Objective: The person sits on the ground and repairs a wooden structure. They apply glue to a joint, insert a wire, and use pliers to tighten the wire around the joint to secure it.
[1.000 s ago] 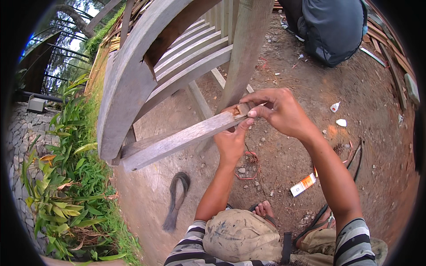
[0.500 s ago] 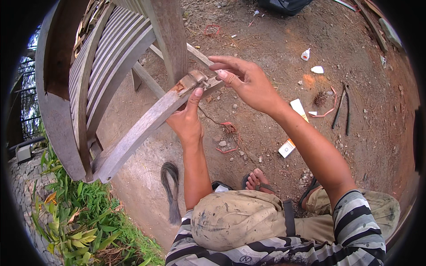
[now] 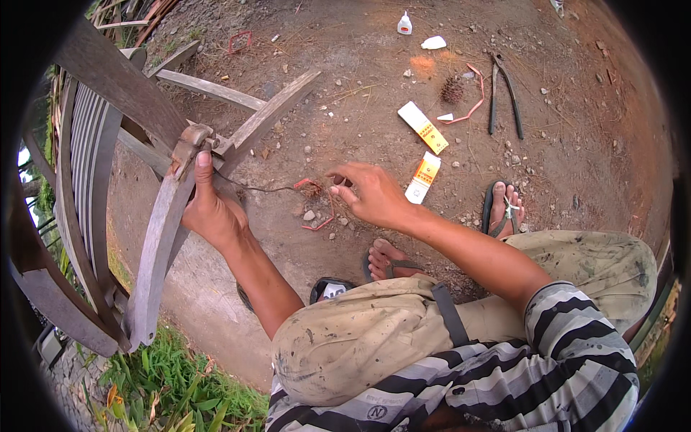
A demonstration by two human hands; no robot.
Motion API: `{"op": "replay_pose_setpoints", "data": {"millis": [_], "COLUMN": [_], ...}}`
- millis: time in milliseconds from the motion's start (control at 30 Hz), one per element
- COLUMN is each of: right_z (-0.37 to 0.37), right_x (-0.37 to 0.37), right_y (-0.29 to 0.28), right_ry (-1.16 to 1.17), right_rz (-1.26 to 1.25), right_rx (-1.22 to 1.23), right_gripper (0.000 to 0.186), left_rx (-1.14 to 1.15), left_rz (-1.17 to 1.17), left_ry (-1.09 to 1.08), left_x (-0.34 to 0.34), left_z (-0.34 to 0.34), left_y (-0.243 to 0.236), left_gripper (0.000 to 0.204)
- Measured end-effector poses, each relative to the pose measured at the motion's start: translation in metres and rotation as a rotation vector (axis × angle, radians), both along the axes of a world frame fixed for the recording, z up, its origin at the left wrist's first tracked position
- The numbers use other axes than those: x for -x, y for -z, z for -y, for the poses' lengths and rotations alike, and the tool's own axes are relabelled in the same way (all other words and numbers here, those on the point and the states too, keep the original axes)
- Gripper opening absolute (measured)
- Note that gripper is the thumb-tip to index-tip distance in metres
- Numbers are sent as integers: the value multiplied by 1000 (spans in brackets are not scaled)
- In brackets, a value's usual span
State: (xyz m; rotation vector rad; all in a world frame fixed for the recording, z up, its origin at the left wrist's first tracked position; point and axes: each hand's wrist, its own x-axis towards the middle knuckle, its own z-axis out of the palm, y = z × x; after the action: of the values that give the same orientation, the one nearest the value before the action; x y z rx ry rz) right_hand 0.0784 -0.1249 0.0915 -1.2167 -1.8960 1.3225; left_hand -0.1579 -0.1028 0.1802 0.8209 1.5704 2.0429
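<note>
My left hand (image 3: 214, 216) grips the curved grey wooden armrest (image 3: 164, 209) of a slatted chair near its upper end, thumb on top and fingers out of sight beneath. At that end the wood (image 3: 188, 147) is broken and worn beside a joint with another bar. My right hand (image 3: 371, 196) hovers over the dirt to the right of the armrest. Its fingers are curled, with a gap between thumb and forefinger, and nothing shows in them. Just left of its fingertips lie a small brown clump (image 3: 313, 189) and a thin dark wire (image 3: 263, 190) running toward the chair.
Pliers with long dark handles (image 3: 507, 93), a pine cone (image 3: 452, 90) and a bent red strip (image 3: 475, 108) lie at the far right. Nearer are two yellow-and-white boxes (image 3: 423, 128). White bottles (image 3: 404, 24) stand or lie beyond. Green plants (image 3: 173, 374) grow lower left.
My right hand has drawn away from the armrest's end, toward me and over the ground. My left hand keeps its hold. The whole view has turned, putting the chair farther left.
</note>
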Motion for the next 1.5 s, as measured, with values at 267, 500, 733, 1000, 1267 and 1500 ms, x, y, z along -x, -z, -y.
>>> {"op": "replay_pose_setpoints", "data": {"millis": [267, 500, 733, 1000, 1267, 1500], "right_z": [-129, -130, -138, -164, -149, -156], "right_x": [-186, -227, -281, -325, -191, -119], "right_y": [77, 81, 119, 108, 36, -16], "right_ry": [901, 794, 763, 608, 623, 643], "right_rz": [894, 1172, 888, 858, 641, 409], "right_rx": [-308, -12, -184, 101, -324, -500], "right_gripper": [53, 61, 61, 73, 50, 44], "left_rx": [-65, -92, -128, -148, -145, -187], "left_rz": [-23, 29, 25, 56, 86, 171], "left_ry": [23, 35, 165, 186, 168, 192], "left_x": [-11, -12, -12, -10, -13, -11], "left_z": [-14, -24, -22, -25, -24, -21], "left_y": [-25, -61, -76, -79, -82, -95], "left_gripper": [37, 39, 38, 40, 39, 38]}}
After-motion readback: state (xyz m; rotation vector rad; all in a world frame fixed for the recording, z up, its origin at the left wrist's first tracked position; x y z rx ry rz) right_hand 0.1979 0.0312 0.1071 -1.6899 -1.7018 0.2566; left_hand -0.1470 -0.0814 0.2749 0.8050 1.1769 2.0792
